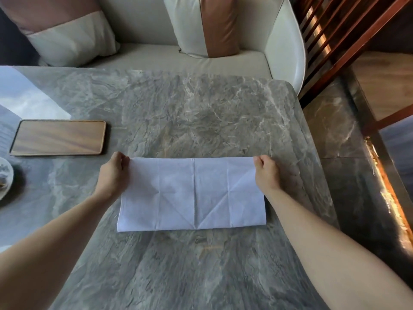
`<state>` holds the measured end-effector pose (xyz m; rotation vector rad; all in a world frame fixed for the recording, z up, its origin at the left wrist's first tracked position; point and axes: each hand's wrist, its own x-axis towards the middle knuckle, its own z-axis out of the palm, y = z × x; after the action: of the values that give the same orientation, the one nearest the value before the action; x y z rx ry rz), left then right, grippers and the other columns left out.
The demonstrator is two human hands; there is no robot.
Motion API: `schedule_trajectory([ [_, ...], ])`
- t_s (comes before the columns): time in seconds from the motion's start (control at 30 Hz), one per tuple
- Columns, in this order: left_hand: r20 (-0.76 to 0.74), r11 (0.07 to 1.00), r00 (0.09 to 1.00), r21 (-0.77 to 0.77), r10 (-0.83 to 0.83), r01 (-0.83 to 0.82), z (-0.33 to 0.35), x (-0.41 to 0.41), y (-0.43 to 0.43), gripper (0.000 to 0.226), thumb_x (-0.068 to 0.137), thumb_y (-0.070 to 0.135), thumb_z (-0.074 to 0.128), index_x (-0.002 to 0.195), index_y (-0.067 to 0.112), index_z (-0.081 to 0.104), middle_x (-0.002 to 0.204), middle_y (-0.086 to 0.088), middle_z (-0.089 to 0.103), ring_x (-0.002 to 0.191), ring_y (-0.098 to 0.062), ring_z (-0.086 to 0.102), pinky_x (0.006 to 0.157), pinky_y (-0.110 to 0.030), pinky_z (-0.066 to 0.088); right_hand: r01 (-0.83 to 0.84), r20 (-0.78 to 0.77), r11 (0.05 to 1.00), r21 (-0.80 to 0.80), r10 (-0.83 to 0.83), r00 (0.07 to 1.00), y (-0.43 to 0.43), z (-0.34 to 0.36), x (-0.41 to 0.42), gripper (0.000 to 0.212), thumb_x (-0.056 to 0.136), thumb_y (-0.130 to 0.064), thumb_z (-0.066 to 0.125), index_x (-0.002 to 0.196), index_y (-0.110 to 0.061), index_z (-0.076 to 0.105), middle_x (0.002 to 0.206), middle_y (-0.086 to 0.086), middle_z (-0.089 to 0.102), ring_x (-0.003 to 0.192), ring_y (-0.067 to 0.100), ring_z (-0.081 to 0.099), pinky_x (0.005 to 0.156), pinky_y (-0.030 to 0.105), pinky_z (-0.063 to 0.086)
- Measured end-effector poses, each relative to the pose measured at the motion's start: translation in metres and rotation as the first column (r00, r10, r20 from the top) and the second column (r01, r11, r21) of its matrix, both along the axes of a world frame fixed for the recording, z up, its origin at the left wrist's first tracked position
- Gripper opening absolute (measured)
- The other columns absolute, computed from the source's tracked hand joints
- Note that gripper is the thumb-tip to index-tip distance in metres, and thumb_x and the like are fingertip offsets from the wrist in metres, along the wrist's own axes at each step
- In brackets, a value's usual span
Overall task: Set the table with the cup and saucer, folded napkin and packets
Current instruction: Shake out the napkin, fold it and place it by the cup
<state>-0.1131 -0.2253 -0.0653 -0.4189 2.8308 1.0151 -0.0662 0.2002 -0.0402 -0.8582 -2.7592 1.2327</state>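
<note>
A white cloth napkin [192,193] lies flat on the grey marble table [190,113] as a wide rectangle marked with creases. My left hand [114,173] pinches its far left corner. My right hand [266,173] pinches its far right corner. Both corners sit at the napkin's far edge, low over the table. At the left border a white saucer [4,177] shows only in part, with something brownish on it that I cannot make out. No cup or packets can be made out.
A wooden tray [58,138] lies on the table to the far left of the napkin. Behind the table stands a cream sofa [178,61] with two cushions. The table's right edge drops to a dark floor beside a wooden slatted screen [348,41].
</note>
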Motion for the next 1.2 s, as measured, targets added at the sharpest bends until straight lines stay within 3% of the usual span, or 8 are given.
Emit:
schedule_trajectory([
  [0.17, 0.029, 0.998, 1.0, -0.068, 0.002, 0.0, 0.002, 0.002, 0.003, 0.025, 0.103, 0.037, 0.044, 0.096, 0.015, 0.052, 0.087, -0.019, 0.063, 0.082, -0.044, 0.061, 0.065, -0.044, 0.046, 0.073, -0.049, 0.993, 0.096, -0.069, 0.996, -0.011, -0.003, -0.008, 0.022, 0.1, -0.018, 0.052, 0.09, 0.002, 0.055, 0.088, 0.02, 0.062, 0.083, 0.034, 0.057, 0.07, 0.036, 0.04],
  [0.33, -0.214, 0.968, 0.975, -0.251, -0.062, 0.006, 0.014, 0.032, 0.032, 0.05, 0.099, 0.029, 0.056, 0.137, 0.0, 0.046, 0.125, -0.03, 0.051, 0.114, -0.047, 0.047, 0.097, -0.055, 0.041, -0.091, -0.021, 0.837, 0.539, 0.121, 0.992, -0.05, -0.009, 0.026, 0.036, 0.081, -0.017, 0.068, 0.114, -0.01, 0.056, 0.119, 0.019, 0.053, 0.106, 0.04, 0.05, 0.087, 0.048, 0.04],
  [0.47, -0.181, 0.893, 0.893, -0.276, -0.412, 0.355, 0.007, 0.085, 0.095, 0.059, 0.099, 0.04, 0.042, 0.145, 0.004, 0.047, 0.149, -0.022, 0.047, 0.139, -0.039, 0.042, 0.11, -0.049, 0.035, -0.387, 0.042, 0.75, 0.537, 0.434, 0.9, -0.105, -0.021, 0.056, 0.057, 0.085, -0.023, 0.06, 0.14, -0.014, 0.045, 0.152, 0.006, 0.041, 0.142, 0.025, 0.035, 0.104, 0.042, 0.028],
  [0.57, -0.061, 0.786, 0.82, -0.334, -0.569, 0.52, -0.007, 0.109, 0.126, 0.062, 0.104, 0.042, 0.031, 0.158, 0.012, 0.029, 0.168, -0.01, 0.02, 0.156, -0.027, 0.011, 0.124, -0.048, 0.016, -0.504, 0.138, 0.682, 0.53, 0.518, 0.844, -0.125, -0.032, 0.073, 0.066, 0.095, -0.035, 0.044, 0.155, -0.016, 0.025, 0.165, 0.001, 0.018, 0.153, 0.017, 0.01, 0.118, 0.038, 0.018],
  [0.7, 0.073, 0.73, 0.814, -0.404, -0.576, 0.552, -0.023, 0.113, 0.124, 0.067, 0.105, 0.051, 0.019, 0.163, 0.02, 0.006, 0.171, -0.003, 0.0, 0.157, -0.02, -0.005, 0.125, -0.052, 0.007, -0.5, 0.247, 0.667, 0.552, 0.442, 0.862, -0.117, -0.046, 0.087, 0.073, 0.097, -0.05, 0.033, 0.158, -0.014, 0.012, 0.167, 0.002, 0.008, 0.153, 0.017, 0.005, 0.121, 0.044, 0.012],
  [1.03, 0.129, 0.764, 0.888, -0.465, -0.441, 0.447, -0.028, 0.108, 0.05, 0.085, 0.1, 0.063, 0.015, 0.16, 0.003, 0.003, 0.169, -0.013, 0.0, 0.157, -0.022, -0.004, 0.126, -0.044, -0.001, -0.416, 0.368, 0.729, 0.543, 0.238, 0.899, -0.056, -0.039, 0.11, 0.076, 0.098, -0.056, 0.016, 0.157, -0.014, -0.007, 0.167, -0.001, -0.006, 0.152, 0.013, -0.007, 0.122, 0.042, 0.012],
  [1.1, 0.136, 0.767, 0.889, -0.459, -0.438, 0.448, -0.022, 0.109, 0.053, 0.084, 0.1, 0.064, 0.011, 0.16, 0.005, -0.002, 0.17, -0.012, -0.004, 0.156, -0.02, -0.01, 0.126, -0.042, -0.007, -0.345, 0.346, 0.796, 0.498, 0.183, 0.92, -0.058, -0.031, 0.108, 0.073, 0.1, -0.049, 0.029, 0.158, -0.014, 0.002, 0.167, 0.001, 0.002, 0.153, 0.017, 0.004, 0.117, 0.044, 0.021],
  [1.2, 0.08, 0.776, 0.877, -0.434, -0.473, 0.458, -0.012, 0.11, 0.072, 0.082, 0.101, 0.06, 0.018, 0.16, 0.006, 0.0, 0.17, -0.011, -0.003, 0.156, -0.02, -0.01, 0.126, -0.041, -0.008, -0.1, 0.233, 0.84, 0.533, -0.032, 0.972, -0.057, -0.014, 0.108, 0.057, 0.094, -0.031, 0.056, 0.143, -0.005, 0.04, 0.144, 0.016, 0.046, 0.126, 0.035, 0.045, 0.095, 0.049, 0.042],
])
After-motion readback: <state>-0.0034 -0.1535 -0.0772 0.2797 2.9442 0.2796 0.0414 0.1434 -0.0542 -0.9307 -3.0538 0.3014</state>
